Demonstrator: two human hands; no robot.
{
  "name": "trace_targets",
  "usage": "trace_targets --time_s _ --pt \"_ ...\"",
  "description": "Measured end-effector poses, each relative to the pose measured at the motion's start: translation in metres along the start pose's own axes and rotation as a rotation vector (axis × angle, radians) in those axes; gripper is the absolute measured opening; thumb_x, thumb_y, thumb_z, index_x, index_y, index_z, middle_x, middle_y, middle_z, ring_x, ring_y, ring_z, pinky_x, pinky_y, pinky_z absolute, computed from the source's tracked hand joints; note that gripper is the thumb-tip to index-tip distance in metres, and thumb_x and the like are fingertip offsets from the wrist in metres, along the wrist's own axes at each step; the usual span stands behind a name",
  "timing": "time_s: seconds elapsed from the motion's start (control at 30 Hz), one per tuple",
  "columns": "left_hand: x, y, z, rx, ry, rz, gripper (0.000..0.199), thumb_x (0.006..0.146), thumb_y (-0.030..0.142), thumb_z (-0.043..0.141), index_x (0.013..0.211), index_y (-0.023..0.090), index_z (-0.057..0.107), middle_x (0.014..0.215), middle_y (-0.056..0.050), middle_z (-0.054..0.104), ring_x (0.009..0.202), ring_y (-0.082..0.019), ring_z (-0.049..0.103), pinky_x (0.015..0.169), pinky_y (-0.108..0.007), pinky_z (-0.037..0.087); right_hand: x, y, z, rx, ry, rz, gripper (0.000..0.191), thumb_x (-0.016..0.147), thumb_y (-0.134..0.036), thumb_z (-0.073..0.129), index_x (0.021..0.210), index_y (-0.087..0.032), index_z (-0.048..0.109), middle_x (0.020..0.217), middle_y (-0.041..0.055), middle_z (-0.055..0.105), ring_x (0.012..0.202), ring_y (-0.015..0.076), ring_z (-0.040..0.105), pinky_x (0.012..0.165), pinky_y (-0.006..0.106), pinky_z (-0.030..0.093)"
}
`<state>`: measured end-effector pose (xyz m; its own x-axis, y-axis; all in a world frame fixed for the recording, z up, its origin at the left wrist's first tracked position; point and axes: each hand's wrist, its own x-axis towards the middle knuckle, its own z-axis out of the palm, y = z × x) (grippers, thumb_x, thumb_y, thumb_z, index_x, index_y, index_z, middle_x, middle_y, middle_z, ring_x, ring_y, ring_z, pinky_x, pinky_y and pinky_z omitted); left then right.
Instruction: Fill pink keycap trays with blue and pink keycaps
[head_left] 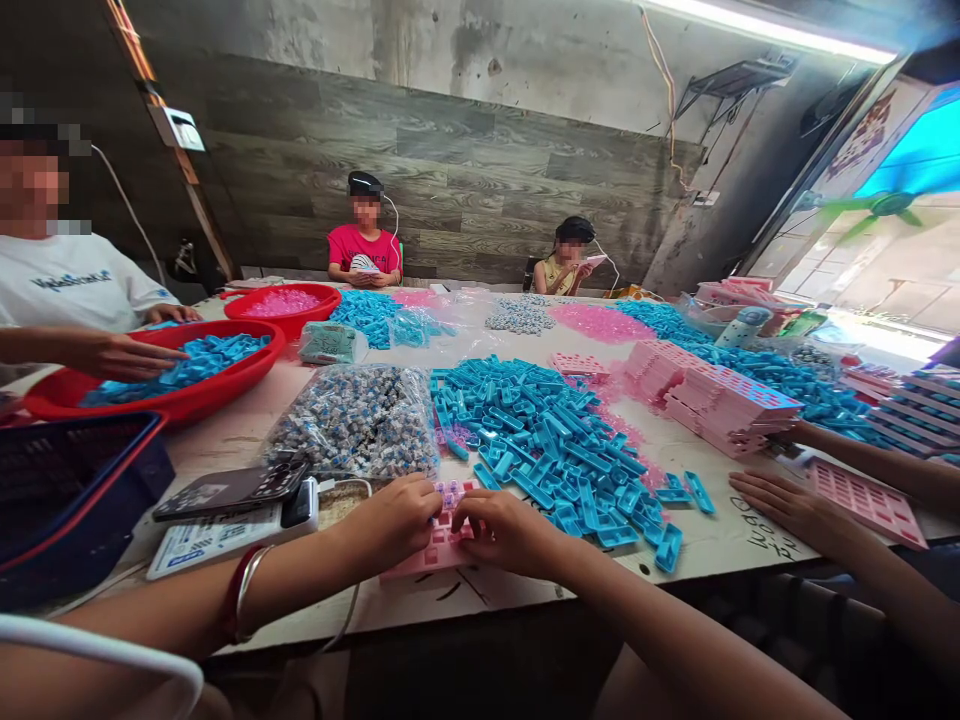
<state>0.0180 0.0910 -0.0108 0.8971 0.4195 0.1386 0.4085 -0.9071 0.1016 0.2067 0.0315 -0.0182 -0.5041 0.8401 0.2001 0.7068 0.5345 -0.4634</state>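
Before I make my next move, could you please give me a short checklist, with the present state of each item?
1. Pink tray in front of me: ok, it lies between both hands.
2. Right hand at the tray: ok, its fingers are over the right side.
3. Piece in the left hand: cannot tell, the fingertips are too small and partly hidden.
4. Blue pieces near: ok, the heap lies just beyond the tray.
5. Co-worker's hand apart from mine: ok, it is well to the right.
6. Dark phone apart from my hands: ok, it lies left of the left hand.
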Motion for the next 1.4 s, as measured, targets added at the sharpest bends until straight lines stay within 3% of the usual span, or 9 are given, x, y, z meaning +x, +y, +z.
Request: trace_targets --time_s 0.53,0.8,0.97,1.4 --pt "0.000 -0.003 0.003 -0.102 0.004 -0.106 0.015 0.076 0.009 0.057 0.063 0.014 0.063 0.074 -0.004 0.062 0.072 -0.016 0.056 0.067 -0.024 0.040 -0.001 0.000 0.000 0.038 0.019 0.000 0.018 0.067 -0.005 0.061 0.082 -0.016 0.064 0.072 -0.0001 0.059 0.062 0.0098 0.052 0.057 0.018 0.038" --pt "-0.001 -0.005 0.013 -0.088 0.025 -0.105 0.018 0.076 0.006 0.052 0.071 0.015 0.066 0.075 -0.004 0.063 0.076 -0.017 0.057 0.070 -0.026 0.042 -0.001 -0.004 -0.001 0.021 -0.009 0.033 0.017 0.068 -0.006 0.060 0.082 -0.016 0.064 0.073 0.0005 0.059 0.063 0.0108 0.053 0.058 0.020 0.039" --pt "-0.001 -0.006 0.015 -0.059 0.025 -0.086 0.010 0.075 0.012 0.059 0.070 0.015 0.067 0.074 -0.005 0.064 0.074 -0.018 0.057 0.069 -0.026 0.042 0.000 -0.008 -0.002 0.031 -0.014 0.076 0.020 0.068 -0.002 0.056 0.080 -0.016 0.063 0.073 0.0017 0.060 0.061 0.0115 0.054 0.058 0.021 0.040" --pt "-0.001 -0.001 -0.004 -0.108 0.021 -0.034 0.012 0.075 0.010 0.061 0.066 0.014 0.067 0.068 -0.003 0.062 0.065 -0.014 0.055 0.061 -0.023 0.039 -0.001 -0.011 -0.001 0.023 -0.031 0.099 0.023 0.068 0.000 0.052 0.079 -0.017 0.062 0.075 0.0017 0.062 0.062 0.0117 0.055 0.061 0.023 0.041"
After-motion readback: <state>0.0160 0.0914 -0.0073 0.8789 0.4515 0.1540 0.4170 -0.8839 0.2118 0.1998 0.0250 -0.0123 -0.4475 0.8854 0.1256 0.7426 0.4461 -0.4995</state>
